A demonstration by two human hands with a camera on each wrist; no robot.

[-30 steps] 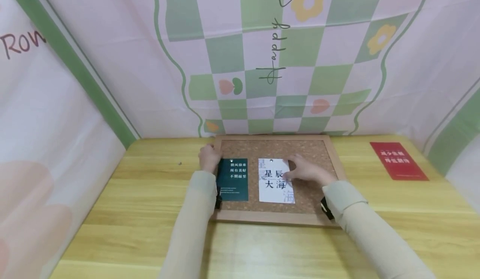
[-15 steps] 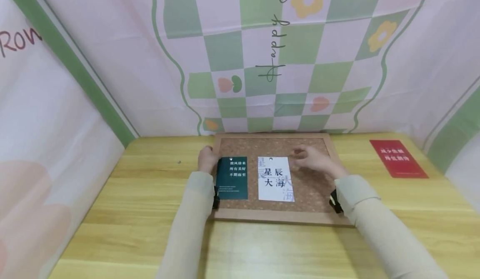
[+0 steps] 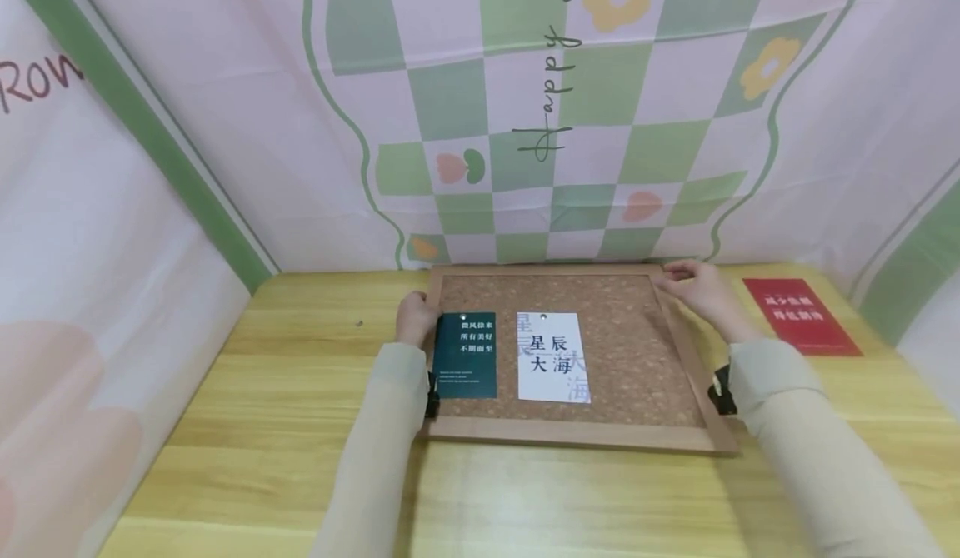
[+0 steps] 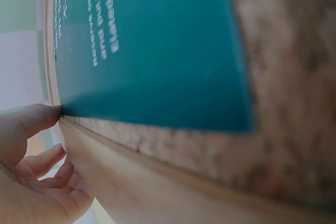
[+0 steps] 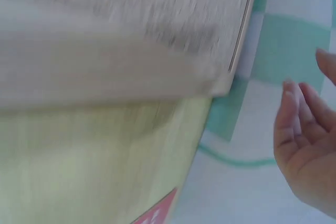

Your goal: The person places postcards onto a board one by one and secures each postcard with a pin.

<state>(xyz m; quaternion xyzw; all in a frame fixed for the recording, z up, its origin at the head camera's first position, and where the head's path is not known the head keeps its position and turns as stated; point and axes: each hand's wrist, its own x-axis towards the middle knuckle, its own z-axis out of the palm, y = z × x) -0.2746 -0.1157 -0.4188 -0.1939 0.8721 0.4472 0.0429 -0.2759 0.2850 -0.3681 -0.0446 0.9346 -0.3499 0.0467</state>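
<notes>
A wood-framed cork board [image 3: 630, 366] leans at the back of the table. On it hang a dark green card [image 3: 467, 371] at the left and a white card [image 3: 546, 385] beside it, each with a pin at its top. My left hand [image 3: 417, 320] grips the board's left edge. In the left wrist view its thumb [image 4: 39, 118] presses the frame by the green card, with the other fingers at the frame's outer side. Near the board's upper right corner is my right hand [image 3: 703, 293], empty. The right wrist view shows its fingers [image 5: 287, 111] loosely bent, apart from the frame.
A red card [image 3: 813, 337] lies on the wooden table [image 3: 285, 425] to the right of the board. A tiny grey object [image 3: 358, 323] sits on the left side. Behind the board rises a green-and-white checked cloth [image 3: 521, 208].
My right hand has left the white card and moved right across the cork to the board's upper right corner. The left hand keeps its place on the left edge.
</notes>
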